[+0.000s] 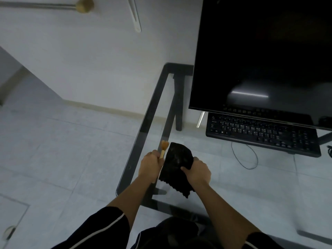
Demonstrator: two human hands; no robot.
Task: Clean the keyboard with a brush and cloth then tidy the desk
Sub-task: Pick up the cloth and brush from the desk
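Observation:
A small brush (163, 147) with tan bristles and a pale wooden handle points up from my left hand (150, 165), which grips its handle above the glass desk's left edge. Just to its right, my right hand (197, 172) holds a black cloth (175, 166) by its right side, and the cloth hangs down over the desk. The black keyboard (262, 134) lies farther back and to the right on the glass desk (143, 133), partly under the monitor's lower edge. Both hands are well short of the keyboard.
A large dark monitor (265, 56) stands at the right, above the keyboard. A thin cable (246, 155) loops below the keyboard, seen through the glass. The desk's black frame and leg (178, 103) run along its left side. Pale tiled floor lies to the left.

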